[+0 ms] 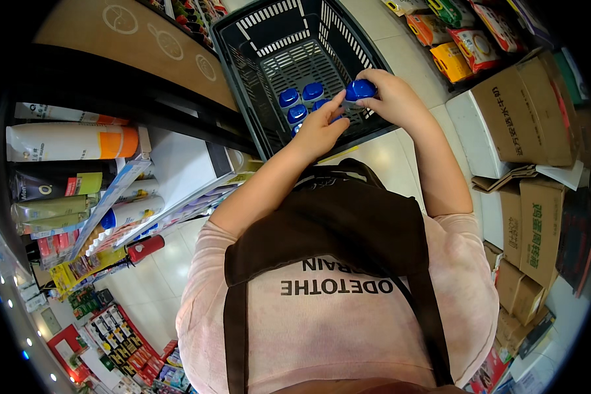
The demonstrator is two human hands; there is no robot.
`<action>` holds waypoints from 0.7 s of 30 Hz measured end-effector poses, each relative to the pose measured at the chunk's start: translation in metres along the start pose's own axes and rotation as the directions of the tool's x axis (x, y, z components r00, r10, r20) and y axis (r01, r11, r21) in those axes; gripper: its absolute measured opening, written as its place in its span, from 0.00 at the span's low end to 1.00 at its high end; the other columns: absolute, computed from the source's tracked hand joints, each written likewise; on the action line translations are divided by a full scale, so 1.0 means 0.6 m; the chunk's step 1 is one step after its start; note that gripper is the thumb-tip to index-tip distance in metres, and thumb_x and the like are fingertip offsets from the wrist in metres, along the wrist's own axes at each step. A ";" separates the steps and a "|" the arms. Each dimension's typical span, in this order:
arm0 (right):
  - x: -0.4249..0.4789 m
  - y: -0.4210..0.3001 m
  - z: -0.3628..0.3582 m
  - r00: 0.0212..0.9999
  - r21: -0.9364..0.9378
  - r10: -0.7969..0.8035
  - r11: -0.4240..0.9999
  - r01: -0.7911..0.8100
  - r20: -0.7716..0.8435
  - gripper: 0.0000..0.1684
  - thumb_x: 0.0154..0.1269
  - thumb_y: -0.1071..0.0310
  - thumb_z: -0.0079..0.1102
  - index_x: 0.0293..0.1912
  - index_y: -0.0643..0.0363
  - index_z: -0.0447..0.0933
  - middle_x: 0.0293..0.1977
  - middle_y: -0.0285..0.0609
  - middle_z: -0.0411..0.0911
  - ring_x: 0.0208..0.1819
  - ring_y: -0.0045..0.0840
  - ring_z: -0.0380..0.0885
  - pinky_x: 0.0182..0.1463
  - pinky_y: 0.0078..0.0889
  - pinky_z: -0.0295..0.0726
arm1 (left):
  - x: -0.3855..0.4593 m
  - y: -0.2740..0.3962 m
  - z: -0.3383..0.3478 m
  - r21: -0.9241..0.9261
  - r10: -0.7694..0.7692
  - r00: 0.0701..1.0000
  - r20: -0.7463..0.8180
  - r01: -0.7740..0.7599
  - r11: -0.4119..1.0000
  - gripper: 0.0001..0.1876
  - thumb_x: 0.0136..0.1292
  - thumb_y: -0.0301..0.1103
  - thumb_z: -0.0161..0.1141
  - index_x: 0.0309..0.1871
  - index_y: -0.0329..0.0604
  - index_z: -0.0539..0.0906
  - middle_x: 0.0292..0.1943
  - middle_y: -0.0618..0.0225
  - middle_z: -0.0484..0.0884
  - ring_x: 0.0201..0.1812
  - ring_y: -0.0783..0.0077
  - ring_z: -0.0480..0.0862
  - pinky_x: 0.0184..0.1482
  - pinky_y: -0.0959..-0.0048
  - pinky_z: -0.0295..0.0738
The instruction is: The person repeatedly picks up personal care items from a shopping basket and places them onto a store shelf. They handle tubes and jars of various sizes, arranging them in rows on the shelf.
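Observation:
At the near right corner of a dark plastic shopping basket, my right hand grips a container with a shiny blue cap between thumb and fingers. My left hand reaches over the basket with thumb and fingers apart. Its fingertip is close beside the held cap; whether they touch I cannot tell. Several more blue-capped containers stand together in the basket's near part, some partly covered by my left hand. The slatted basket floor shows beyond them.
Left of me, a shelf holds white and orange tubes and other toiletries. Cardboard boxes are stacked at right. Colourful packaged bags lie at upper right. A brown apron covers my front.

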State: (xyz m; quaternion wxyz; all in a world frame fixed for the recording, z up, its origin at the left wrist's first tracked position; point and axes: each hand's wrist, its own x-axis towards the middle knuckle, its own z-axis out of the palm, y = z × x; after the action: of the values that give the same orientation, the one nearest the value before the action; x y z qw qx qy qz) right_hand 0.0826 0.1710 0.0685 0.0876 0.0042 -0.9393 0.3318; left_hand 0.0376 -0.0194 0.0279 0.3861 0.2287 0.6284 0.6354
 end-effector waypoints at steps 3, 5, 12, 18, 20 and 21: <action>0.004 0.021 0.017 0.998 -0.061 0.018 0.998 -0.015 0.053 0.24 0.48 0.70 0.69 0.46 0.60 0.73 0.39 0.50 0.77 0.41 0.41 0.77 0.45 0.35 0.77 | 0.016 -0.013 0.001 0.033 -0.058 0.997 -0.044 0.059 0.998 0.32 0.63 0.23 0.51 0.71 0.39 0.56 0.66 0.58 0.63 0.68 0.62 0.62 0.64 0.71 0.60; 0.008 0.036 0.028 0.994 -0.095 0.054 0.994 -0.044 0.099 0.24 0.47 0.70 0.69 0.47 0.60 0.73 0.39 0.50 0.77 0.43 0.42 0.77 0.47 0.36 0.76 | 0.032 -0.031 -0.001 0.082 -0.108 0.992 -0.063 0.113 0.990 0.31 0.62 0.23 0.51 0.70 0.39 0.58 0.64 0.60 0.67 0.61 0.67 0.68 0.59 0.74 0.64; 0.017 0.078 0.073 0.969 -0.204 0.129 0.975 -0.086 0.211 0.25 0.46 0.70 0.70 0.47 0.59 0.73 0.41 0.49 0.77 0.45 0.42 0.76 0.48 0.38 0.76 | 0.076 -0.090 -0.008 0.092 -0.236 0.970 -0.055 0.241 0.966 0.31 0.60 0.24 0.50 0.70 0.42 0.61 0.51 0.71 0.75 0.34 0.82 0.69 0.40 0.81 0.68; 0.026 0.099 0.095 0.918 -0.301 0.162 0.952 -0.050 0.361 0.20 0.44 0.72 0.69 0.41 0.59 0.74 0.41 0.47 0.78 0.45 0.40 0.77 0.48 0.38 0.77 | 0.081 -0.069 0.001 0.190 -0.395 0.919 -0.013 0.390 0.901 0.31 0.60 0.26 0.48 0.70 0.41 0.61 0.47 0.73 0.76 0.34 0.83 0.70 0.40 0.83 0.68; 0.030 0.104 0.105 0.913 -0.312 0.167 0.949 -0.046 0.371 0.22 0.43 0.72 0.69 0.41 0.59 0.74 0.41 0.47 0.77 0.45 0.41 0.77 0.48 0.38 0.77 | 0.089 -0.093 -0.005 0.164 -0.373 0.928 0.021 0.365 0.917 0.31 0.60 0.27 0.48 0.70 0.41 0.61 0.46 0.74 0.76 0.35 0.83 0.70 0.41 0.82 0.69; 0.032 0.105 0.107 0.911 -0.318 0.172 0.947 -0.048 0.375 0.22 0.42 0.72 0.70 0.40 0.58 0.73 0.41 0.47 0.77 0.45 0.41 0.77 0.48 0.38 0.76 | 0.090 -0.089 -0.004 0.151 -0.362 0.931 0.041 0.352 0.924 0.31 0.60 0.28 0.48 0.70 0.41 0.61 0.45 0.74 0.76 0.36 0.83 0.70 0.41 0.81 0.69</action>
State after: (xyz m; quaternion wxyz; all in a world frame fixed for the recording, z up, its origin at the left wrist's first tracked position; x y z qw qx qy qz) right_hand 0.0495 0.1808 -0.0165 -0.1245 0.0048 -0.9756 0.1809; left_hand 0.0143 0.0162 -0.0348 0.4993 0.1587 0.6895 0.5001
